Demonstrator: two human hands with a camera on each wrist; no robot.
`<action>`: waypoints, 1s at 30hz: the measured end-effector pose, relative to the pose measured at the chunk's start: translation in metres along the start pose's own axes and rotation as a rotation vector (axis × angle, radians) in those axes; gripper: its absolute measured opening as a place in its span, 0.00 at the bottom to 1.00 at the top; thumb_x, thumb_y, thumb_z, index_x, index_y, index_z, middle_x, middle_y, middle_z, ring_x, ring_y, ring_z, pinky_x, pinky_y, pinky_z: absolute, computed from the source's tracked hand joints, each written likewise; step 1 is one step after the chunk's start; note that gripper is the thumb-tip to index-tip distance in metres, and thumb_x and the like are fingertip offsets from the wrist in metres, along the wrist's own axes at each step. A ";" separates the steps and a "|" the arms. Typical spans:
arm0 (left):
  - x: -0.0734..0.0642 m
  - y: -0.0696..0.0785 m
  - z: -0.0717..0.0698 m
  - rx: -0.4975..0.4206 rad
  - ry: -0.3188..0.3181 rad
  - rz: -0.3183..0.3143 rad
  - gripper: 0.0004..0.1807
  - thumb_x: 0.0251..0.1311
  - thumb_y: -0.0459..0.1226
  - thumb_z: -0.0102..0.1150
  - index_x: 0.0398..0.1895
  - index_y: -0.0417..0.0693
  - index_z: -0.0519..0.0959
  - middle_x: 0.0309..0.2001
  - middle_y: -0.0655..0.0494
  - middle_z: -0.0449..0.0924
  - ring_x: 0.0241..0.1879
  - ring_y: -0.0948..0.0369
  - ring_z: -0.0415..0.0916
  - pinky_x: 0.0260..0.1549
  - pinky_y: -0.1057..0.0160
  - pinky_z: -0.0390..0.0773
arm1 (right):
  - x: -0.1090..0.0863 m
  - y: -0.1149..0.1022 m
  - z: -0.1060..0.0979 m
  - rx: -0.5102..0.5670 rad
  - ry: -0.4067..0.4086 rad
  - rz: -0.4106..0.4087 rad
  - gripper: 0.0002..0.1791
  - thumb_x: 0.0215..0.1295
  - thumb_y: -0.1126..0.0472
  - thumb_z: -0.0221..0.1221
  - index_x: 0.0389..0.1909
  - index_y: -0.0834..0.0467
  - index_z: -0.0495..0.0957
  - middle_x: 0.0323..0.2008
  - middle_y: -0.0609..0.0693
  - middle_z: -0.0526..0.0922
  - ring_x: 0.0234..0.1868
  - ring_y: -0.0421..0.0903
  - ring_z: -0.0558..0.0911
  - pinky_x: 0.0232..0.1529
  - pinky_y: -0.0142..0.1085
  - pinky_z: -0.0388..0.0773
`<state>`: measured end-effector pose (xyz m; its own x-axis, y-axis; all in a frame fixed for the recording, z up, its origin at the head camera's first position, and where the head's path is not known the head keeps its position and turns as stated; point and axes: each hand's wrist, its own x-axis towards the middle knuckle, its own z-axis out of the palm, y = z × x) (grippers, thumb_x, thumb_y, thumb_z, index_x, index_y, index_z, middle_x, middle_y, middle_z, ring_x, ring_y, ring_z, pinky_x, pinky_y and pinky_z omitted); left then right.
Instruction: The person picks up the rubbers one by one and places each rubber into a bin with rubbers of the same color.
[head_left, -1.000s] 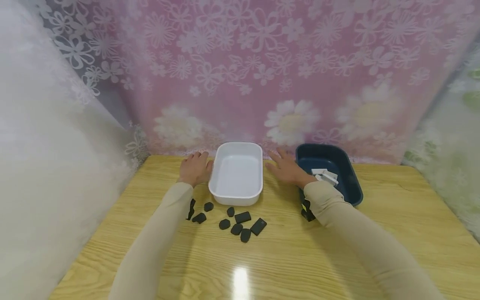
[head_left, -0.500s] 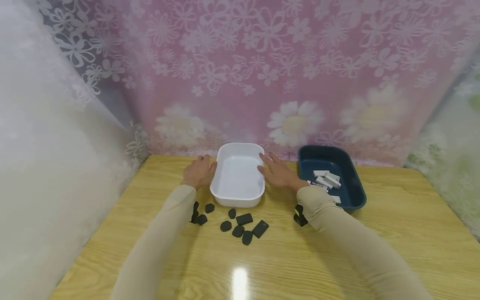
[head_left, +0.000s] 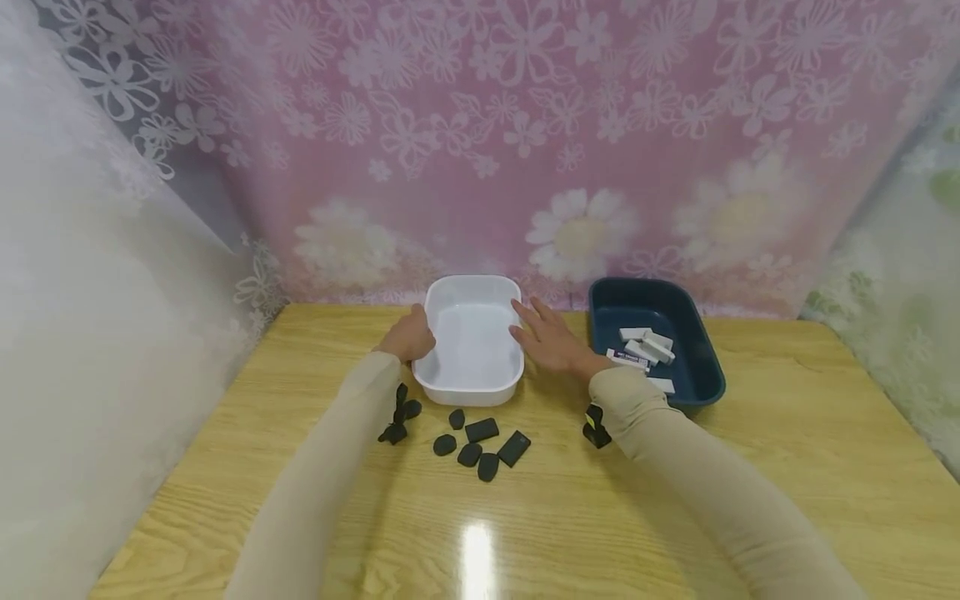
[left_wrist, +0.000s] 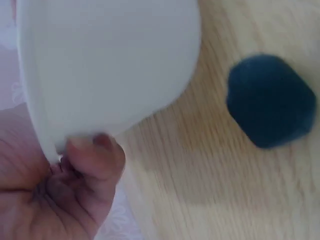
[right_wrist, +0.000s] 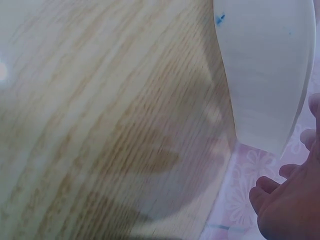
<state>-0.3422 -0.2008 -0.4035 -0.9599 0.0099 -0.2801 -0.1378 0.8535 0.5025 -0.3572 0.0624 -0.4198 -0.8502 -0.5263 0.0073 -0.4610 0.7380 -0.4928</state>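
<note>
A white plastic basin stands on the wooden table near the curtain. At its left side my left hand grips the rim; in the left wrist view the curled fingers pinch the wall's edge. Across the basin, my right hand is spread with its fingers extended at the right rim. Whether those fingertips touch the rim I cannot tell; the right wrist view has the hand beside the basin's outer wall.
A dark blue basin with several small white boxes stands at the right, partly behind my right forearm. Several flat black pieces, some rounded and some rectangular, lie in front of the white basin. A floral curtain hangs behind.
My right hand has moved left from beside the dark blue basin to the white basin's right rim. My left hand has shifted right, its fingers now curled over the left rim.
</note>
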 end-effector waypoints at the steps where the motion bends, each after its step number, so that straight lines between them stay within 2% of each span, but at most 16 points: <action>1: 0.001 0.002 -0.001 -0.017 -0.013 -0.018 0.29 0.70 0.33 0.41 0.68 0.33 0.45 0.46 0.35 0.73 0.32 0.49 0.79 0.21 0.59 0.79 | -0.001 0.000 -0.002 0.000 0.002 0.001 0.34 0.75 0.43 0.36 0.76 0.53 0.43 0.74 0.64 0.39 0.73 0.62 0.40 0.66 0.61 0.39; 3: 0.002 0.006 -0.003 -0.032 -0.029 -0.039 0.30 0.69 0.33 0.43 0.68 0.35 0.45 0.46 0.35 0.73 0.32 0.49 0.79 0.19 0.59 0.79 | -0.002 -0.001 -0.004 -0.007 0.003 -0.001 0.34 0.75 0.43 0.36 0.76 0.53 0.43 0.74 0.64 0.39 0.73 0.62 0.40 0.66 0.60 0.39; 8: 0.003 0.008 -0.003 -0.004 -0.043 -0.059 0.32 0.69 0.34 0.45 0.69 0.36 0.43 0.45 0.35 0.74 0.32 0.49 0.79 0.20 0.58 0.78 | -0.009 0.000 -0.007 -0.019 0.012 -0.016 0.34 0.75 0.44 0.37 0.75 0.54 0.45 0.74 0.64 0.39 0.73 0.61 0.41 0.67 0.59 0.39; 15: -0.001 0.009 0.003 0.141 -0.014 -0.089 0.35 0.67 0.38 0.47 0.69 0.33 0.44 0.40 0.40 0.78 0.35 0.50 0.78 0.32 0.55 0.76 | -0.037 -0.009 -0.015 -0.019 0.047 -0.055 0.33 0.74 0.44 0.43 0.75 0.50 0.50 0.74 0.61 0.40 0.72 0.62 0.45 0.64 0.61 0.49; 18: 0.000 0.008 0.005 0.152 0.012 -0.087 0.35 0.66 0.38 0.48 0.69 0.33 0.45 0.41 0.39 0.78 0.36 0.49 0.78 0.34 0.54 0.76 | -0.053 -0.018 -0.018 -0.038 0.071 -0.109 0.32 0.73 0.44 0.45 0.74 0.48 0.53 0.74 0.58 0.42 0.72 0.61 0.48 0.63 0.60 0.52; 24: 0.000 0.004 0.010 0.127 0.049 -0.096 0.38 0.66 0.37 0.48 0.71 0.32 0.41 0.45 0.36 0.76 0.40 0.46 0.77 0.38 0.52 0.77 | -0.088 -0.039 -0.011 -0.057 0.107 -0.314 0.30 0.71 0.51 0.53 0.71 0.50 0.60 0.73 0.57 0.48 0.64 0.58 0.63 0.58 0.55 0.65; 26: 0.000 0.005 0.011 0.095 0.051 -0.093 0.39 0.66 0.36 0.48 0.71 0.32 0.40 0.46 0.35 0.75 0.42 0.46 0.77 0.39 0.52 0.77 | -0.099 -0.042 -0.006 -0.063 0.089 -0.357 0.28 0.71 0.53 0.54 0.70 0.51 0.62 0.73 0.57 0.50 0.63 0.56 0.65 0.56 0.52 0.68; 30: 0.001 0.007 0.013 0.060 0.049 -0.080 0.38 0.67 0.35 0.48 0.71 0.31 0.40 0.48 0.33 0.74 0.44 0.45 0.77 0.41 0.52 0.76 | -0.116 -0.044 0.004 -0.081 0.023 -0.402 0.24 0.71 0.52 0.53 0.66 0.52 0.68 0.67 0.54 0.60 0.60 0.51 0.68 0.54 0.47 0.71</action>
<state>-0.3406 -0.1876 -0.4108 -0.9575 -0.0840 -0.2760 -0.2012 0.8802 0.4299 -0.2374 0.0886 -0.4028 -0.6037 -0.7703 0.2053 -0.7752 0.5073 -0.3764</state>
